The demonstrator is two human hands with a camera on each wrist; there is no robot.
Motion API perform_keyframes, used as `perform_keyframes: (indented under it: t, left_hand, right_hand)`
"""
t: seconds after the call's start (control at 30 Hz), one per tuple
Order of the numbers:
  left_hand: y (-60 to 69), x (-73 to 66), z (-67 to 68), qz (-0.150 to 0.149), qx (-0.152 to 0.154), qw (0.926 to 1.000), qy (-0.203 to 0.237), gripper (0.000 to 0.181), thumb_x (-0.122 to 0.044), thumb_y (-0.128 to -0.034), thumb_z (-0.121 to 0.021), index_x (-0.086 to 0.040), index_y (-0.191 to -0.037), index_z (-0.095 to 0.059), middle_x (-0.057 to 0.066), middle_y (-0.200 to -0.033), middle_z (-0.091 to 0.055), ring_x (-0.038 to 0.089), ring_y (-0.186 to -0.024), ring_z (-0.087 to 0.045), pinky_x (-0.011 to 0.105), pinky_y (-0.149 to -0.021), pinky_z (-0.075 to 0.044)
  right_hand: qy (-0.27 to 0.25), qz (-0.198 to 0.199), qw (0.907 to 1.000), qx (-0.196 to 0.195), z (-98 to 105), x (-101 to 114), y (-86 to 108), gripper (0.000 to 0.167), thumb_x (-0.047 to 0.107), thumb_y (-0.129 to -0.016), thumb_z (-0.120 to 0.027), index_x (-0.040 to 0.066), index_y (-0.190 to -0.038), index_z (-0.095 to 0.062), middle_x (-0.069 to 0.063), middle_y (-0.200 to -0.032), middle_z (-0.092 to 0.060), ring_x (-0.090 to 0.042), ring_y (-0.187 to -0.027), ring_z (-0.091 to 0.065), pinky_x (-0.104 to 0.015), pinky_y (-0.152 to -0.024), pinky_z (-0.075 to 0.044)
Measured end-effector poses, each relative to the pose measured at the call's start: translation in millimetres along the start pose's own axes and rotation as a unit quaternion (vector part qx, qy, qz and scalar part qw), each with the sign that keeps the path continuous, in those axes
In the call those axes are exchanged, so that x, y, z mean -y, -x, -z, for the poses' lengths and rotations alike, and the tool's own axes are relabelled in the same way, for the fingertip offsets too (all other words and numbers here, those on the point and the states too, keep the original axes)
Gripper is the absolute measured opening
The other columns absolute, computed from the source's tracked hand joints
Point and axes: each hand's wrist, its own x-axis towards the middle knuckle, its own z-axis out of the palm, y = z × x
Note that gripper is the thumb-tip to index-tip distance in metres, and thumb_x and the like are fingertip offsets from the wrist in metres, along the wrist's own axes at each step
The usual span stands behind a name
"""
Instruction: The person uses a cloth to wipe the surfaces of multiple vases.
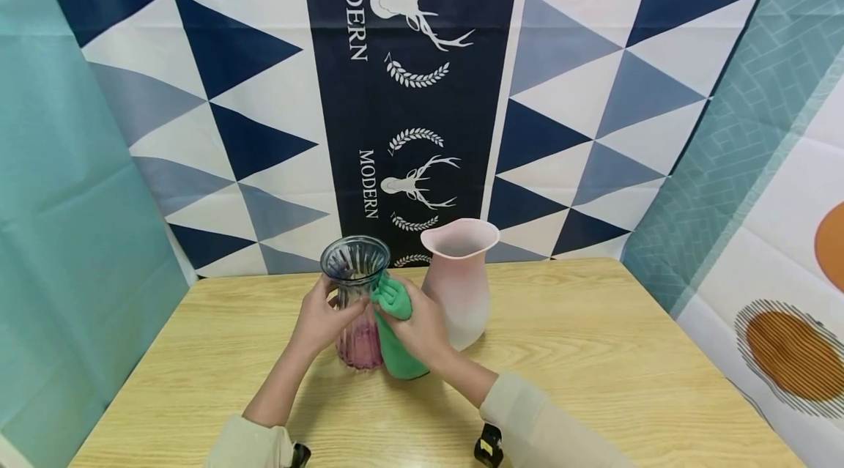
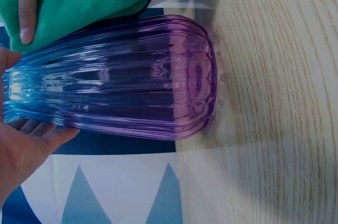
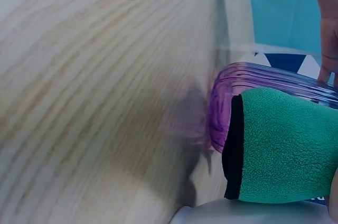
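A ribbed glass vase (image 1: 360, 343), blue at the rim and purple toward the base, stands upright on the table. My left hand (image 1: 322, 318) grips it around the neck, thumb in front; the left wrist view shows fingers under the ribbed glass (image 2: 121, 81). In my right hand (image 1: 422, 325) is a bunched green cloth (image 1: 398, 351) with a dark edge, held against the right side of the vase near its rim. The cloth (image 3: 285, 145) hangs down and hides part of the vase in the right wrist view.
A pink and white vase (image 1: 459, 292) with a wavy rim stands just right of the cloth, close to my right hand. The wooden table (image 1: 580, 351) ends at a patterned backdrop (image 1: 264, 109). A teal curtain (image 1: 79, 234) hangs on the left.
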Motion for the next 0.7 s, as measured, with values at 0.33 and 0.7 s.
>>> perform_keyframes:
  t: [0.33,0.7]
  left_hand:
    - [-1.3,-0.1,-0.6,-0.002,-0.001,1.0000,-0.004,0.062,-0.015,-0.0807,-0.072,-0.008,-0.135,-0.042,0.017,-0.134,-0.050,0.033,-0.127,-0.045,0.051,-0.104,-0.040]
    - [0.0,2.1,-0.8,-0.001,0.001,1.0000,0.000,0.066,-0.015,-0.0808,-0.073,-0.008,-0.137,-0.040,0.016,-0.136,-0.048,0.034,-0.129,-0.043,0.050,-0.106,-0.038]
  right_hand:
    - [0.035,-0.019,0.9990,0.019,-5.4,-8.9,14.5,0.051,0.021,-0.076,-0.077,0.011,-0.123,-0.058,-0.007,-0.111,-0.068,-0.022,-0.097,-0.065,-0.037,-0.084,-0.053]
    - [0.040,-0.033,0.9973,0.051,-1.8,-14.8,22.9,0.047,0.023,-0.078,-0.076,0.014,-0.121,-0.059,-0.003,-0.104,-0.069,-0.018,-0.091,-0.065,-0.033,-0.079,-0.053]
